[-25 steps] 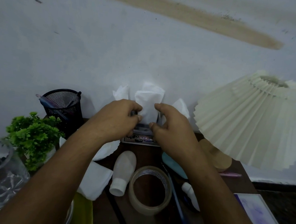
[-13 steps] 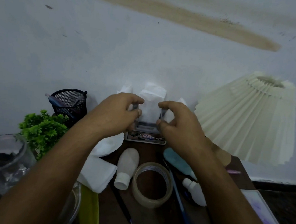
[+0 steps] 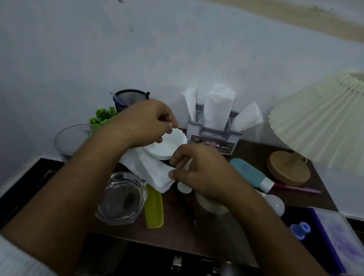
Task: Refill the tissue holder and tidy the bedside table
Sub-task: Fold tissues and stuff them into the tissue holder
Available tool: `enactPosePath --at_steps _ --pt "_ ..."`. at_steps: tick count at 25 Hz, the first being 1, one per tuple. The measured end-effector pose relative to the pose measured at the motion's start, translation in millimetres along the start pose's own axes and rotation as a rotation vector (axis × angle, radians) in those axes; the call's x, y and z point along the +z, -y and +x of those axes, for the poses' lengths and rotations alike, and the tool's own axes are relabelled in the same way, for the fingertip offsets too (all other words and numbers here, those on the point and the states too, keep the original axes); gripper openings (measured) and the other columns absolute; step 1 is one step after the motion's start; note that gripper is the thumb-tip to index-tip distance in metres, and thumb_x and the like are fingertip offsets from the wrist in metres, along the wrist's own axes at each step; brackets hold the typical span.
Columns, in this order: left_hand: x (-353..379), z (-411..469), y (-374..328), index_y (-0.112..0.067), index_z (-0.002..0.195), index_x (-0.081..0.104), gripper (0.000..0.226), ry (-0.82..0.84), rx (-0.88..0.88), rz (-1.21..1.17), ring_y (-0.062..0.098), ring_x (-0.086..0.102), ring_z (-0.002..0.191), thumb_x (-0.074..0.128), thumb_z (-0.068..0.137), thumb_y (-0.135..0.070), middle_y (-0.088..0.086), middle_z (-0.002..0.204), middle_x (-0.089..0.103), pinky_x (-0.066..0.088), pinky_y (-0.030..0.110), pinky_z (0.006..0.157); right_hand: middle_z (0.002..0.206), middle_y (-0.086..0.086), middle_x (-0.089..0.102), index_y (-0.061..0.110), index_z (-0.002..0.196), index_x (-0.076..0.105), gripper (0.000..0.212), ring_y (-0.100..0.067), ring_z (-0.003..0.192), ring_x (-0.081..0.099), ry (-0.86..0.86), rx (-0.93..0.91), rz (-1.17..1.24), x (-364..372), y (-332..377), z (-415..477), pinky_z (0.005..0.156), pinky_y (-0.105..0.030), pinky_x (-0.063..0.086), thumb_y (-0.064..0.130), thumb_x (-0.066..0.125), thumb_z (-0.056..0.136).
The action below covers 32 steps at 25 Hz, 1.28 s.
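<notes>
Tissue holder (image 3: 212, 136) left of lamp (image 3: 333, 122)

On the dark desk (image 3: 177, 234) a grey tissue holder (image 3: 210, 134) stood against the wall with three white tissues (image 3: 219, 105) upright in it. In front of it, the left hand (image 3: 144, 122) pinched the edge of a scalloped white paper (image 3: 171, 143). The right hand (image 3: 200, 171) pinched a corner of a folded tissue (image 3: 151, 168) lying beneath. A glass ashtray (image 3: 123, 199) and a green comb (image 3: 153, 209) lay just beside the tissue. A pleated lamp (image 3: 335, 122) stood at the right.
</notes>
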<state>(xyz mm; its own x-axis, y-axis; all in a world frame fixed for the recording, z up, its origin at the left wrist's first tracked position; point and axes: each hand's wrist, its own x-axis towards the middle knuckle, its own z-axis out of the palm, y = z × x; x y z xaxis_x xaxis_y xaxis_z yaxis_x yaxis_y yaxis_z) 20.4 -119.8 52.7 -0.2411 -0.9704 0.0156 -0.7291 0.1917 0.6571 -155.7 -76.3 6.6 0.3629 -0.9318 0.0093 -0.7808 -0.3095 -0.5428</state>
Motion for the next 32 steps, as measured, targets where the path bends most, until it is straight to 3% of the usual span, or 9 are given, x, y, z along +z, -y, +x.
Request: enactPosePath --at_steps 3,5,11,15,18,22,24,27,32 --pt "-4 -12 0 -0.025 0.103 0.071 0.018 -0.010 -0.008 -0.002 0.008 0.072 0.079 0.056 0.098 -0.016 -0.010 0.099 0.073 0.059 0.034 0.075 0.118 0.007 0.066 0.026 0.118 0.064 0.039 -0.008 0.100 0.060 0.019 -0.062 -0.059 21 9 -10 0.087 -0.033 0.052 0.041 0.076 0.083" --pt "-6 -20 -3 -0.024 0.104 0.071 0.018 -0.013 0.008 -0.028 0.008 0.073 0.078 0.056 0.097 -0.016 -0.010 0.098 0.073 0.058 0.031 0.072 0.123 0.005 0.062 0.028 0.122 0.060 0.044 -0.015 0.110 0.056 -0.036 -0.091 -0.115 32 10 -17 0.089 -0.037 0.050 0.046 0.074 0.084" --pt "-10 -34 -13 -0.024 0.105 0.071 0.019 -0.046 0.036 -0.086 0.011 0.072 0.078 0.056 0.097 -0.016 -0.008 0.097 0.073 0.052 0.028 0.067 0.112 0.005 0.063 0.026 0.103 0.071 0.014 -0.014 0.104 0.057 -0.221 -0.110 -0.237 36 12 -25 0.079 -0.030 0.051 0.028 0.061 0.093" --pt "-8 -35 -13 -0.022 0.106 0.071 0.024 -0.057 0.047 -0.061 0.013 0.072 0.080 0.052 0.097 -0.012 -0.007 0.098 0.073 0.051 0.025 0.064 0.117 0.003 0.061 0.025 0.116 0.066 0.034 -0.018 0.107 0.054 -0.233 -0.147 -0.270 44 11 -24 0.075 -0.032 0.045 0.046 0.063 0.089" --pt "-9 -36 -11 -0.023 0.106 0.071 0.024 -0.062 0.043 -0.039 0.013 0.072 0.081 0.052 0.097 -0.011 -0.007 0.098 0.074 0.048 0.024 0.061 0.111 0.001 0.061 0.023 0.114 0.069 0.027 -0.021 0.105 0.056 -0.248 -0.165 -0.354 48 10 -18 0.078 -0.037 0.052 0.036 0.059 0.092" --pt "-15 -39 -5 -0.025 0.114 0.070 0.026 -0.025 0.073 0.054 0.010 0.066 0.100 0.052 0.100 -0.014 -0.008 0.108 0.072 0.051 0.029 0.081 0.096 0.004 0.064 0.021 0.097 0.070 0.014 -0.015 0.088 0.058 -0.407 -0.150 -0.058 24 14 -17 0.072 -0.036 0.051 0.028 0.061 0.088" --pt "-17 -41 -4 -0.030 0.118 0.070 0.023 0.052 0.147 0.084 0.007 0.064 0.107 0.053 0.102 -0.028 -0.011 0.113 0.071 0.052 0.034 0.094 0.086 0.006 0.066 0.020 0.090 0.069 0.006 -0.014 0.075 0.060 -0.487 -0.125 0.204 6 18 -22 0.067 -0.040 0.054 0.024 0.065 0.088" --pt "-16 -48 -11 -0.032 0.112 0.071 0.026 0.106 0.228 0.047 0.006 0.067 0.096 0.062 0.094 -0.049 -0.012 0.104 0.072 0.057 0.041 0.087 0.076 -0.005 0.066 0.015 0.088 0.068 0.006 -0.028 0.071 0.062 -0.539 -0.095 0.542 -16 22 -29 0.064 -0.045 0.055 0.021 0.067 0.089" --pt "-8 -46 -21 -0.023 0.094 0.074 0.013 -0.097 0.281 -0.215 0.017 0.074 0.082 0.070 0.090 -0.035 -0.004 0.090 0.077 0.060 0.052 0.078 0.103 -0.004 0.074 0.019 0.110 0.066 0.025 -0.022 0.094 0.073 -0.478 0.000 0.769 -37 15 -40 0.079 -0.041 0.062 0.026 0.076 0.089"
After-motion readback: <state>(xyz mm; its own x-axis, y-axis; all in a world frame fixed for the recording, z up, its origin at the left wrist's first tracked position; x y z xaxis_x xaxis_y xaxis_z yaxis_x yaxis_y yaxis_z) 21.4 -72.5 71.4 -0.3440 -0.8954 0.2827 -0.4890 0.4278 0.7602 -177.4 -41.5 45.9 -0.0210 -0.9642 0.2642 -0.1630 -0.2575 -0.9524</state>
